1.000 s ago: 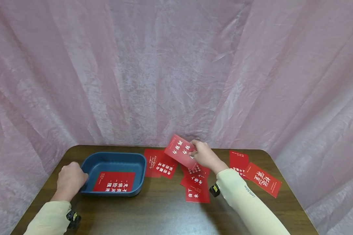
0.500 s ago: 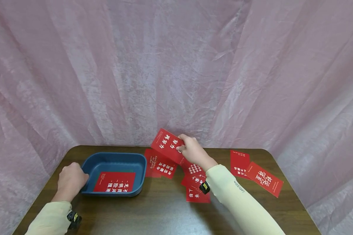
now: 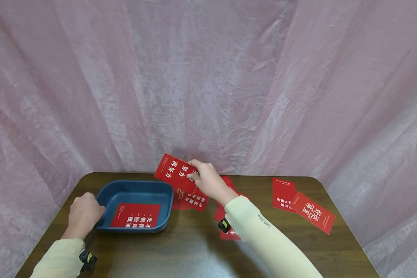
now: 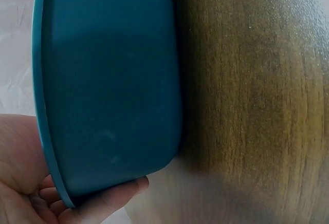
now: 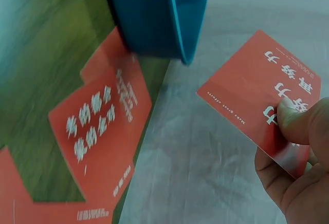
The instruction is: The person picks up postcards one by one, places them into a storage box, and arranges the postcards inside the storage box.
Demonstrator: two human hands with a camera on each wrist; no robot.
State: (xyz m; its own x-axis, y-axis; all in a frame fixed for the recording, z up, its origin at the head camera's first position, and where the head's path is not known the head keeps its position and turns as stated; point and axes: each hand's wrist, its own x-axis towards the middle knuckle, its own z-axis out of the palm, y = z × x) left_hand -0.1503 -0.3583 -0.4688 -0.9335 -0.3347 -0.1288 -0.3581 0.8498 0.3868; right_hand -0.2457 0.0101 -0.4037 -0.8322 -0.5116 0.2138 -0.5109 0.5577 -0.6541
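Note:
My right hand (image 3: 208,180) pinches a red card (image 3: 175,170) with white characters between thumb and fingers. In the right wrist view the thumb (image 5: 295,121) lies across the printed face of this card. It is raised above two overlapping red cards (image 3: 194,199) on the table, right of the blue tray (image 3: 167,220). My left hand (image 3: 84,211) grips the near left corner of that tray; the left wrist view shows fingers (image 4: 115,196) curled around the outside of its wall. One red card (image 3: 137,216) lies inside the tray.
More red cards (image 3: 222,210) lie partly hidden under the right forearm. Farther right, a dark red card (image 3: 283,193) is overlapped by a brighter red card (image 3: 314,212). The brown wooden table (image 3: 153,255) ends at a pink curtain (image 3: 208,85) behind it.
My right hand has carried the pinched card leftward, from above the middle cards toward the tray's right side. The left hand and the tray have stayed in place.

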